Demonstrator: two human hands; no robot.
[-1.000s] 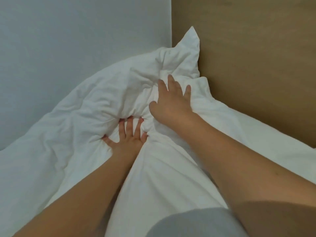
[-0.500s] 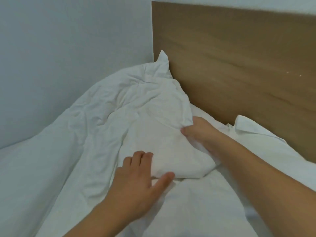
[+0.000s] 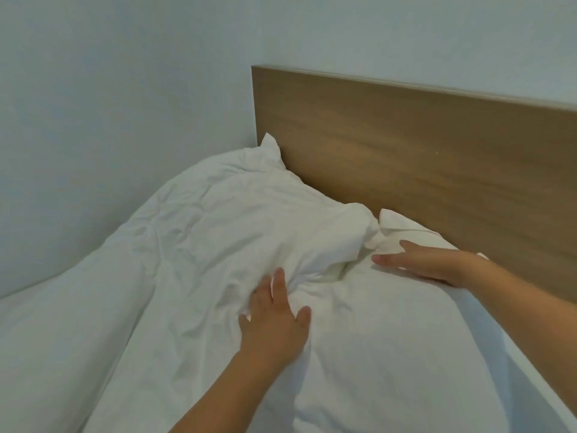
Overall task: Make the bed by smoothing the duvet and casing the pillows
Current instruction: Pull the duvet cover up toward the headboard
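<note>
A crumpled white duvet point(image 3: 218, 232) is bunched up against the wall and the headboard corner, its pointed corner sticking up at the back. My left hand point(image 3: 274, 323) lies flat on the duvet's folds near the middle, fingers spread and partly sunk into the fabric. A white pillow point(image 3: 390, 323) lies to the right, along the headboard. My right hand point(image 3: 427, 260) rests flat on the pillow's far end with straight fingers pointing left, just beside the duvet's edge. Neither hand holds anything.
A wooden headboard point(image 3: 421, 157) runs along the back right. A pale wall point(image 3: 93, 120) closes the left side, meeting the headboard in a corner. White bedding point(image 3: 46, 354) slopes down toward the lower left.
My right hand has let go of the duvet fold it pinched and now lies flat further right on the pillow. My left hand has flattened onto the duvet. The view has lifted.
</note>
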